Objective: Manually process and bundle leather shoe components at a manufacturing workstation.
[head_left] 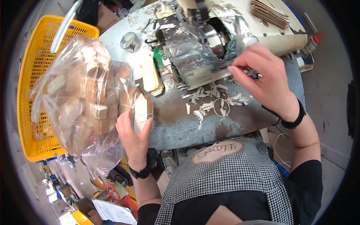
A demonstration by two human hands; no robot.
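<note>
My left hand point(134, 135) grips a stack of tan card tags point(141, 109) at the left edge of the worn grey worktable point(180, 123). The stack stands right beside a clear plastic bag point(80, 93) full of more tags. My right hand point(262, 77) is up at the foil-wrapped machine point(195, 48), fingers curled at its right side; whether they pinch anything is hidden. A loose pile of tags point(152, 75) lies between bag and machine.
A yellow plastic basket point(32, 93) sits on the left under the bag. Paper scraps point(210, 101) litter the table before the machine. A fanned stack of brown tags point(270, 13) lies on top at the far right. A small round container point(131, 41) stands at the back left.
</note>
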